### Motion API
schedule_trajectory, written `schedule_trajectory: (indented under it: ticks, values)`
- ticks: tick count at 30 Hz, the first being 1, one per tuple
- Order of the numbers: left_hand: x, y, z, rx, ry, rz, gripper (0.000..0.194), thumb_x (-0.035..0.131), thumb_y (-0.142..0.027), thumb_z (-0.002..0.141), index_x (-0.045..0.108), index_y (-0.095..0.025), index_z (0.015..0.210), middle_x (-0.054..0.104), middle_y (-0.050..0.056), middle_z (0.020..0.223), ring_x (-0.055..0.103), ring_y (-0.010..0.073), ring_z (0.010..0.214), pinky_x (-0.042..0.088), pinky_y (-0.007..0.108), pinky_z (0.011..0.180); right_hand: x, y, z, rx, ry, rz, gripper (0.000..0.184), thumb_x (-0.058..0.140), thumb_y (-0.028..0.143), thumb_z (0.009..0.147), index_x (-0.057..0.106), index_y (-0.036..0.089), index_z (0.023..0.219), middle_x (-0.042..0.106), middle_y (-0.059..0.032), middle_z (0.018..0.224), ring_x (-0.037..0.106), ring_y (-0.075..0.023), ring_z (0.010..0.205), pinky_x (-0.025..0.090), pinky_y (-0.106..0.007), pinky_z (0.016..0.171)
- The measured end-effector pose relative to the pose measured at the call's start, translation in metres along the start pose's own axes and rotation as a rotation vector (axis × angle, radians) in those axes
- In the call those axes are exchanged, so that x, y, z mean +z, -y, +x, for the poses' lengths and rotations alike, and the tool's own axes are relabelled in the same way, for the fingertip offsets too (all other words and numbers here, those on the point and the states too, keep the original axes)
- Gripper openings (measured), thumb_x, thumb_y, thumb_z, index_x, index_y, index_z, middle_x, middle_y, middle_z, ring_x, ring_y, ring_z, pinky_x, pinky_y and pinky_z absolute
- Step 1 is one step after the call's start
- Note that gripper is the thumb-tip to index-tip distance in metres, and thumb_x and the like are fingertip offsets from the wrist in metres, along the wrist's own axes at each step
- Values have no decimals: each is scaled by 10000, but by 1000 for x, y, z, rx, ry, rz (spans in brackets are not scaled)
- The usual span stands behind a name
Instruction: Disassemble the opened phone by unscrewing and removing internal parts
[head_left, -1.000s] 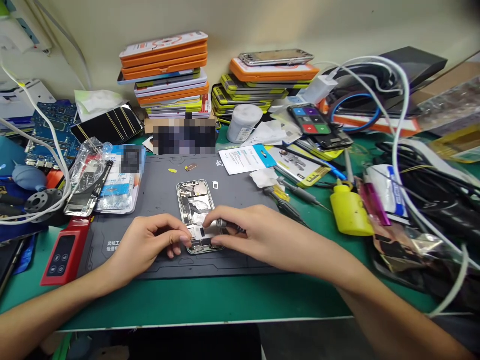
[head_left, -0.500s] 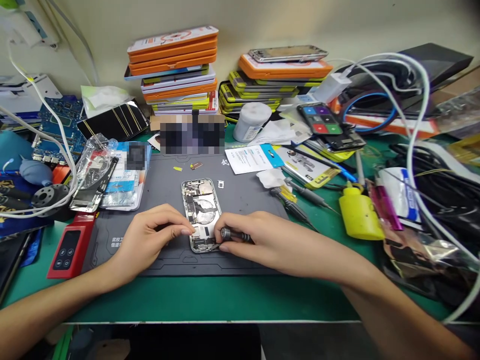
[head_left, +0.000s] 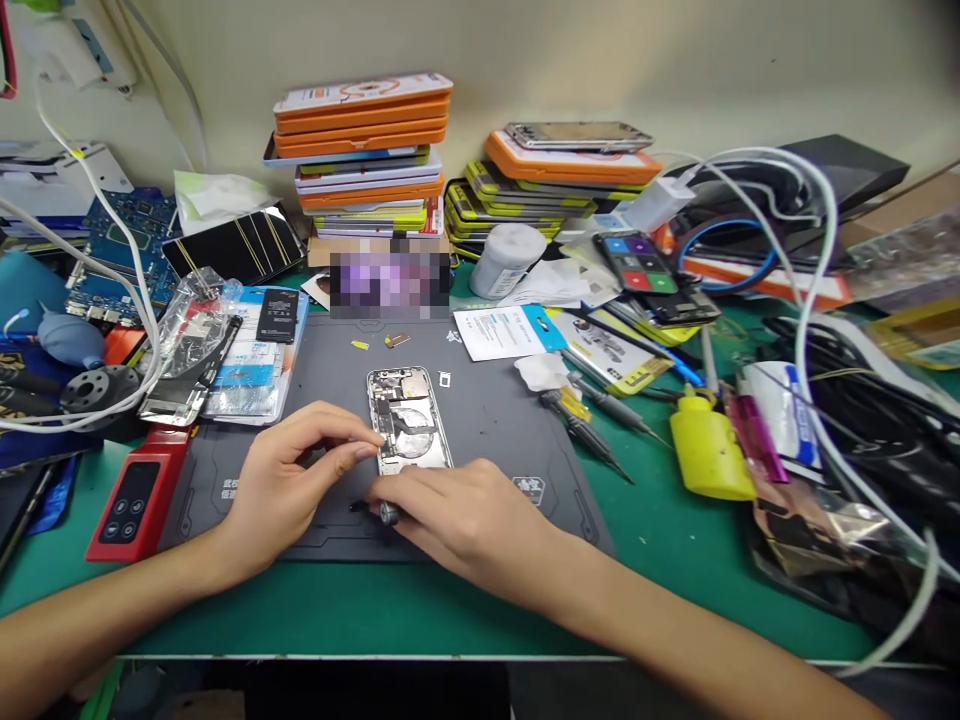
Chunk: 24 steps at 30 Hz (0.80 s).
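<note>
An opened smartphone, its inner parts bared, lies on the dark grey work mat. The right hand covers its lower end. My left hand is closed, thumb and forefinger pinched at the phone's left edge. My right hand has its fingers wrapped round a dark screwdriver; only the round handle end shows clearly, and the tip is hidden. A small black piece shows by the right fingertips; its kind is unclear. A SIM tray lies right of the phone, and a small flex cable beyond it.
Stacked orange boxes stand at the back. A phone battery lies on packets at the left, behind a red device. Several screwdrivers, a yellow bottle and white cables crowd the right.
My right hand has swung left and toward me, now over the phone's lower end, the screwdriver still in it. My left hand stays at the phone's left edge. The view has shifted slightly.
</note>
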<state>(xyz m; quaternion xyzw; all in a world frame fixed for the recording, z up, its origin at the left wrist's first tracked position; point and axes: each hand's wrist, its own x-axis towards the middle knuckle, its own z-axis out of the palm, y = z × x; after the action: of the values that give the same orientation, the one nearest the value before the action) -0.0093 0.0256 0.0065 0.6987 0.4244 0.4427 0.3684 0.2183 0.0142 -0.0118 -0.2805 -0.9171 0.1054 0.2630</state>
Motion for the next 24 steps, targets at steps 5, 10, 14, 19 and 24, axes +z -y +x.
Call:
schedule_trajectory:
  ticks: [5,10,14,19,24]
  values:
    - [-2,-1,0,30,1,48,127,721,-156,1026,803,-239,976,801,-4,956,737,116,869,578,184,787,1,-1,4,-16,-101,-152,290,445,146,1135,734,171,1139,745,12,737,693,-139,595,347,-310,485]
    - [-6,-4,6,62,96,149,123,743,-171,1022,798,-232,930,802,-12,914,751,124,824,583,194,787,-9,-14,1,152,-206,13,291,527,87,1065,713,162,1275,869,-48,1097,838,-166,904,583,-245,718]
    - [-10,-6,6,236,242,391,107,698,-192,1058,774,-195,983,799,10,940,754,144,839,577,228,816,-17,-31,-3,346,-281,83,291,584,78,1016,743,200,1227,870,-26,1153,848,-187,977,631,-253,830]
    - [-15,-12,-4,501,296,755,195,551,-174,1119,745,-149,1120,793,76,1040,740,200,884,569,312,840,-17,-38,-2,368,-241,102,309,562,91,1001,753,219,1207,867,-22,1161,851,-209,980,647,-289,832]
    - [-16,-17,-8,455,401,823,256,469,-175,1142,723,-150,1158,773,78,1068,737,211,895,570,325,801,-18,-36,0,356,-203,112,310,547,108,1006,750,219,1211,859,-30,1204,845,-216,1019,649,-309,884]
